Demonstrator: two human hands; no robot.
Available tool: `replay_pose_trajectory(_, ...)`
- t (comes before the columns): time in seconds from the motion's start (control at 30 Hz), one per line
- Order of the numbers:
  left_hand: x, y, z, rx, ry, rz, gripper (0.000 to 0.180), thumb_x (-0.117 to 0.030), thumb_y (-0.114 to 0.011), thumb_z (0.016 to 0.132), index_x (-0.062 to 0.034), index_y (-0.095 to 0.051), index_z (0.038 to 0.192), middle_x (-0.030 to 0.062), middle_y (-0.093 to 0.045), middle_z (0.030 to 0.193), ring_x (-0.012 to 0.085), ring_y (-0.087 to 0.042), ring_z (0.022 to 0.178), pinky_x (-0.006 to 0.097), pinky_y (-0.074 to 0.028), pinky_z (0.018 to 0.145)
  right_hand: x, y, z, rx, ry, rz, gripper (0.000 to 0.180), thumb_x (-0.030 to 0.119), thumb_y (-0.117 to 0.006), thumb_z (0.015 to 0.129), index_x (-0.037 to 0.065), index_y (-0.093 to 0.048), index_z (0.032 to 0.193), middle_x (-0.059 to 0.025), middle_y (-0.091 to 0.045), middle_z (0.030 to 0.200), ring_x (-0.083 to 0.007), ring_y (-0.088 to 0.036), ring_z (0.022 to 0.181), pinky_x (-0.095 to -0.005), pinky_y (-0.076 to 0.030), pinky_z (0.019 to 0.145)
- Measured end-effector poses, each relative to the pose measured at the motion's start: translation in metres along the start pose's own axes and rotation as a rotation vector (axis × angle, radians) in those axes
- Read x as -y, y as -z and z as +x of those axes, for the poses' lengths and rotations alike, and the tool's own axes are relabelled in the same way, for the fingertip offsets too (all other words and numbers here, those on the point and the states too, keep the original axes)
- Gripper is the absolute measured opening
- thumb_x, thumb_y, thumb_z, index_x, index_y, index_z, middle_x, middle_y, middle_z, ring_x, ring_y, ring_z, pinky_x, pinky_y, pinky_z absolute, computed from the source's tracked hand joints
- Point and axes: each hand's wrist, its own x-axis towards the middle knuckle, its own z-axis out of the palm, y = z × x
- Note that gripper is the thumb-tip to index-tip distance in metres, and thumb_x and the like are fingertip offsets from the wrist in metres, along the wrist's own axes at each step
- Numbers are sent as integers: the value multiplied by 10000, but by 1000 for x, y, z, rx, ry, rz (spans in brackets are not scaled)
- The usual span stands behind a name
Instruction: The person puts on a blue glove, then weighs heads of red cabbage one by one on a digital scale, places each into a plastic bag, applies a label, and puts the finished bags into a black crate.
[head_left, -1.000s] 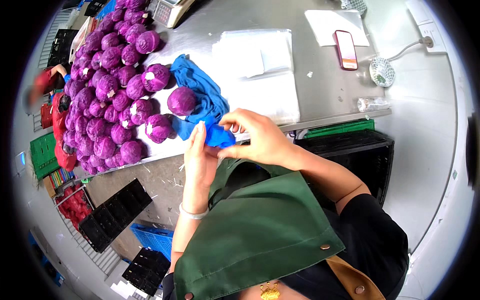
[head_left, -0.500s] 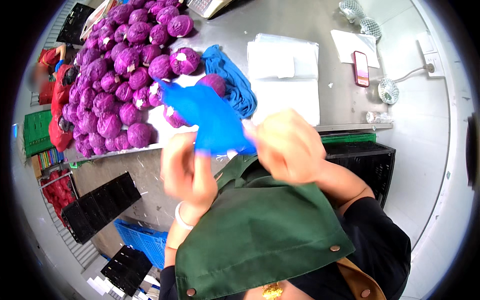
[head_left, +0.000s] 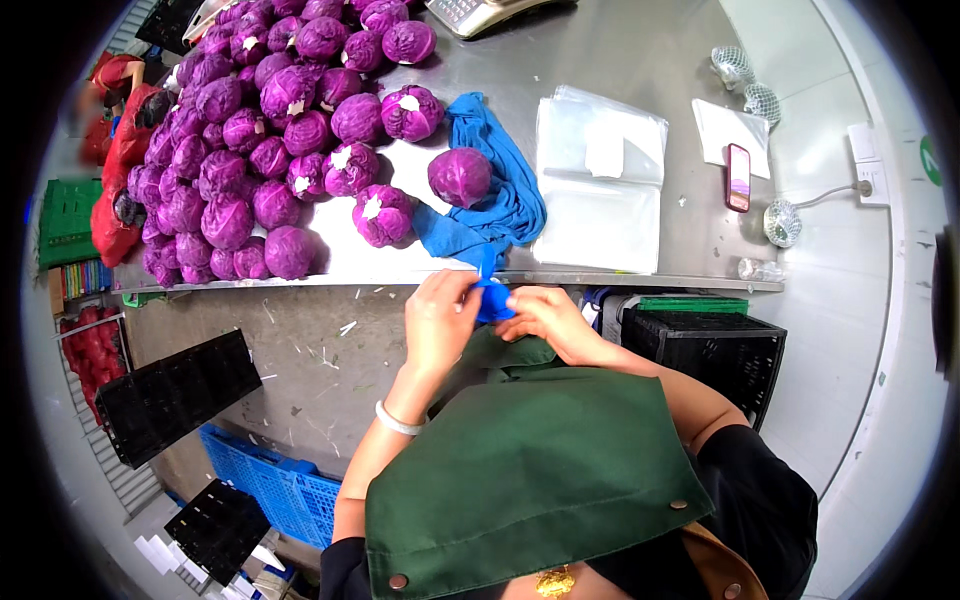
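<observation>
In front of the table edge, my two hands pinch a small bunched blue glove (head_left: 494,302) between them. My left hand (head_left: 440,312), with a white bangle on its wrist, grips the glove's left side. Fingers of my right hand (head_left: 548,318) are closed on its right side. A narrow blue tip sticks up above the fingers. Just beyond lies a crumpled blue cloth (head_left: 490,190), and a single red cabbage (head_left: 460,177) rests against it. Left of that spreads a large heap of red cabbages (head_left: 245,150).
Stacked clear plastic bags (head_left: 600,220) lie right of the cloth. Farther right are a phone (head_left: 738,178) and white sheets (head_left: 722,130). A scale (head_left: 478,12) stands at the back. Black crates (head_left: 700,345) sit under the table; another black crate (head_left: 180,395) stands on the floor at left.
The blue glove was stretched wide between my blurred hands; it is now gathered small. My hands have come closer together, and the view has shifted.
</observation>
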Motion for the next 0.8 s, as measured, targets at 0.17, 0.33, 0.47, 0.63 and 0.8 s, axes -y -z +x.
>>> replay_pose_trajectory(0.17,-9,-16,-14,106,-492,-2,247,-62,-728,717,-29,-664,954,114,-638,1001,292,-585,991,380,-484,838,0,1,18,-237,125,211,232,213,-564,934,22,-576,1066,-47,-632,929,-144,-607,814,-292,-478,696)
replay_pose_trajectory(0.33,5,2,-22,121,388,-860,425,-211,-608,918,17,-518,1265,116,-585,1227,220,-567,1127,375,-434,982,44,-23,22,-432,565,-937,185,154,-539,881,21,-587,1000,-165,-633,807,-295,-623,762,-370,-471,644)
replay_pose_trajectory(0.47,12,10,-26,339,863,-1454,460,-366,-548,947,-36,-507,1264,72,-589,1199,203,-554,1118,372,-448,943,12,-60,19,183,793,-1819,231,167,-567,794,36,-598,981,-141,-632,918,-301,-589,948,-432,-458,815)
replay_pose_trajectory(0.63,42,8,-32,66,717,-1511,189,-225,-494,987,-61,-549,912,-39,-415,626,71,-362,514,233,-295,460,19,-60,-7,381,921,-1451,415,217,-700,779,49,-586,1141,-110,-602,1129,-299,-520,1143,-433,-413,977)
replay_pose_trajectory(0.8,-12,14,-41,192,559,-1021,222,-272,-565,943,-84,-542,828,-64,-366,578,51,-330,463,223,-235,430,19,-44,-7,253,271,-495,438,344,-637,900,3,-576,1167,-75,-642,970,-164,-611,914,-314,-475,827)
